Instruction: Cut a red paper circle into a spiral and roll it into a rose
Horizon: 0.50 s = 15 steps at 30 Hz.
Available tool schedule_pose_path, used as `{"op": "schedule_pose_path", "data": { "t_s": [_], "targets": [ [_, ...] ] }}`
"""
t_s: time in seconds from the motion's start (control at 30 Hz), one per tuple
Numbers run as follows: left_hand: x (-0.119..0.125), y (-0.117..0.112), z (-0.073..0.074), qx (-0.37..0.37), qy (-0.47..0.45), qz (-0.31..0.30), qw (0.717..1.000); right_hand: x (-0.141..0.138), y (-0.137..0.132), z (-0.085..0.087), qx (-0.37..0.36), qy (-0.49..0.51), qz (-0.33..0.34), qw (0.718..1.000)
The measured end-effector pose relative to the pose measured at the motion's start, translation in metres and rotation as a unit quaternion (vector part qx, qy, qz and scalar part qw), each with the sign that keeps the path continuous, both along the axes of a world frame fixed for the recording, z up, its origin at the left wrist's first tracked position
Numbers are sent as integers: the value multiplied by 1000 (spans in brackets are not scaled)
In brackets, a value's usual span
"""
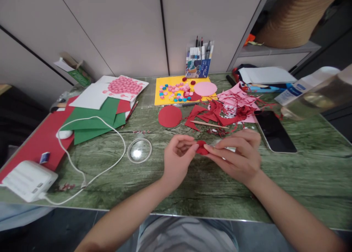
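Note:
My left hand and my right hand meet over the green marbled table, both pinching a small red paper piece between their fingertips. The fingers of each hand are curled around it. Just beyond lie a red paper circle, a wooden stick and a heap of red and pink paper scraps. A yellow sheet farther back carries several small coloured paper rolls and a pink circle.
A black phone lies to the right. A clear round lid sits left of my hands. Green, red and white sheets, a white power bank with its cable and a pen box are also here.

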<state>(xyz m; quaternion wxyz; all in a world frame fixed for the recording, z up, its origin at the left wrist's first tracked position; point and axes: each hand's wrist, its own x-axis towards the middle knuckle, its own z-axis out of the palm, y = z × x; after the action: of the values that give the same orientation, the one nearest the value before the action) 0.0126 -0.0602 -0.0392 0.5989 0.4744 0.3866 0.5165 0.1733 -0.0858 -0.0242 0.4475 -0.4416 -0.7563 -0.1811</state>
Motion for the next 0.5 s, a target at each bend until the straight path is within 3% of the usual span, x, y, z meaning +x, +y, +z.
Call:
{"op": "schedule_pose_path", "data": {
  "t_s": [0.5],
  "targets": [
    [-4, -1, -5, 82, 45, -7, 996, 0, -2, -7, 10, 19, -18, 1000]
  ]
}}
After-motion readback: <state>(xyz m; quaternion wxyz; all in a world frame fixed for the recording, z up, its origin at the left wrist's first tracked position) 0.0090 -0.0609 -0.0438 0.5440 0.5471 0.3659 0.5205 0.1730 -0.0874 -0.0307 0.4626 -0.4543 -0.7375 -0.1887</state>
